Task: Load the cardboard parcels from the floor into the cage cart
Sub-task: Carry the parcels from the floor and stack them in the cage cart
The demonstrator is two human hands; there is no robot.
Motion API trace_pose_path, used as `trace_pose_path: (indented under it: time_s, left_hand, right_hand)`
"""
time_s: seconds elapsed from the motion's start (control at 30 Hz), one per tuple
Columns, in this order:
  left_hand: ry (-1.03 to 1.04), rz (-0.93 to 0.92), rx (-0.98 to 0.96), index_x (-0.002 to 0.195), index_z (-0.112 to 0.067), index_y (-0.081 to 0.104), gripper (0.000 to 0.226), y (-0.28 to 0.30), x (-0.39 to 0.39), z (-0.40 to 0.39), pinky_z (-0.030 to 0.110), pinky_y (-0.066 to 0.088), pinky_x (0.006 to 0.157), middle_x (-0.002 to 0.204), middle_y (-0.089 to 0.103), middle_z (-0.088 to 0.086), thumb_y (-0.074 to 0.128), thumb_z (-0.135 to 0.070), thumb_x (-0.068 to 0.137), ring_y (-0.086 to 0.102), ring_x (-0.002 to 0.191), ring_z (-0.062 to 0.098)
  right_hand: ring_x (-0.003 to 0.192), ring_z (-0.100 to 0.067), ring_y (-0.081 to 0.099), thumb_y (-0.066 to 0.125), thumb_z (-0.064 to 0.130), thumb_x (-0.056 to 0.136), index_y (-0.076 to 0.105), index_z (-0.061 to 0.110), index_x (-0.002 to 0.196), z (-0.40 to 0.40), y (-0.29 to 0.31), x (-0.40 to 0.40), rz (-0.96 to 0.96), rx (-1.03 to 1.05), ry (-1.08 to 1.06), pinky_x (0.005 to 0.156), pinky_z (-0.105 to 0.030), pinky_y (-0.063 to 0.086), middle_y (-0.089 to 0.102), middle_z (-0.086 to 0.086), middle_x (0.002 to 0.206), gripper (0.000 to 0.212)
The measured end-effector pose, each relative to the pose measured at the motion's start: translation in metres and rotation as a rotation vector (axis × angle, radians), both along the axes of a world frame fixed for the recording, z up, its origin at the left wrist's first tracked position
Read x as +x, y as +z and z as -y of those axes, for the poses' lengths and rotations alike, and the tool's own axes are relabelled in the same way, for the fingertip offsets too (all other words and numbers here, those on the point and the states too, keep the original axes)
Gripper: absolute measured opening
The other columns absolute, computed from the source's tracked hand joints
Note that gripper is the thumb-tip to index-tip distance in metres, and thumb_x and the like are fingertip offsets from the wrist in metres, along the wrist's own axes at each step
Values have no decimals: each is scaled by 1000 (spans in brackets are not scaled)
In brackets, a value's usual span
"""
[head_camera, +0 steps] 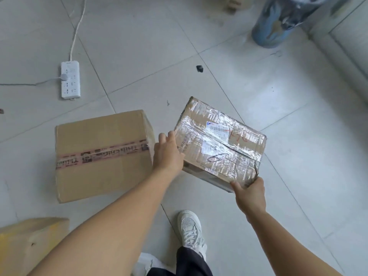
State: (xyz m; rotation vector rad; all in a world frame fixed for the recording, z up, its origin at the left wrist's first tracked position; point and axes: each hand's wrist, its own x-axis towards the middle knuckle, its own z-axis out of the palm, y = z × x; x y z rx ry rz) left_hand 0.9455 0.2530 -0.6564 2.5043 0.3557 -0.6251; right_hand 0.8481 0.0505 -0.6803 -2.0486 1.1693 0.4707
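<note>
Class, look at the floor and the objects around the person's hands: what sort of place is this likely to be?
Probably an indoor parcel-handling or storage room: taped cardboard parcels on a tiled floor, and a power strip lying loose on it.

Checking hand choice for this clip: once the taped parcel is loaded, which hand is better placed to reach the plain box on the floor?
Probably the left. The left hand grips the taped parcel's side right beside the plain box; the right hand holds the near corner, farther away.
</note>
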Motion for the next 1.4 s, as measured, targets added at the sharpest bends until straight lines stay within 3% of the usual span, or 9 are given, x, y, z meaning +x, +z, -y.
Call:
trace_pose_path:
  time_s: [0.13,0.27,0.5,0.6,0.7,0.77,0.87,1.1,1.4]
  left_hand:
    - [-59,-94,68,143,-13,28,61,-46,-12,20,39,43,92,140,30,8,62,-17,92,44,123,31]
    - [-70,-182,96,150,-12,11,76,-99,-30,37,37,40,97,146,22,9,61,-15,93,40,128,31]
    - [-80,-319,95,154,-14,-5,94,-175,-60,39,41,34,107,152,12,6,65,-19,90,35,134,31]
    - [-138,-347,103,154,-13,-5,95,-181,-71,37,40,33,107,154,12,4,65,-23,91,33,136,30]
    - [-247,-277,118,154,-12,-6,89,-172,-75,37,39,30,111,160,7,2,59,-26,94,23,143,27]
    - [-309,-192,120,154,-13,-4,84,-158,-74,35,38,25,114,162,3,1,55,-27,96,16,147,25]
    - [-308,-64,112,155,-16,-1,78,-130,-68,19,33,16,117,163,1,1,51,-30,98,8,149,22]
    - [-65,163,173,152,-16,23,71,-71,-68,-87,40,18,117,159,21,2,57,-33,93,18,147,25]
    - [444,-25,300,155,-21,2,92,-80,-92,-233,46,14,118,162,2,4,60,-49,88,7,147,28]
  right_hand:
    - [110,-31,55,70,34,86,38,10,132,20,-47,-12,-23,17,-22,83,-36,42,46,-9,132,61]
    - [116,-31,54,68,33,88,30,13,142,37,-99,-23,-67,36,8,93,-41,45,41,-6,141,70]
    - [118,-30,53,67,24,88,27,15,143,46,-158,-44,-130,52,67,93,-40,42,38,-5,141,68]
    - [128,-30,46,69,24,85,20,13,148,42,-168,-49,-142,41,64,103,-42,40,34,-7,146,80]
    - [148,-24,15,67,33,88,2,9,155,31,-162,-47,-166,-22,181,119,-42,20,10,-8,162,97]
    - [151,-20,3,61,39,92,-2,8,156,18,-149,-40,-145,-69,289,122,-37,9,2,-6,164,95]
    - [151,-19,5,56,42,95,3,10,156,-11,-120,-20,-33,-78,423,120,-35,9,7,-7,164,87]
    - [148,-21,16,61,37,93,13,8,155,-101,-66,32,180,12,691,117,-30,13,19,-9,161,83]
    - [150,-21,8,66,47,87,-3,13,156,-207,-69,68,133,148,933,121,-33,12,6,-4,164,103]
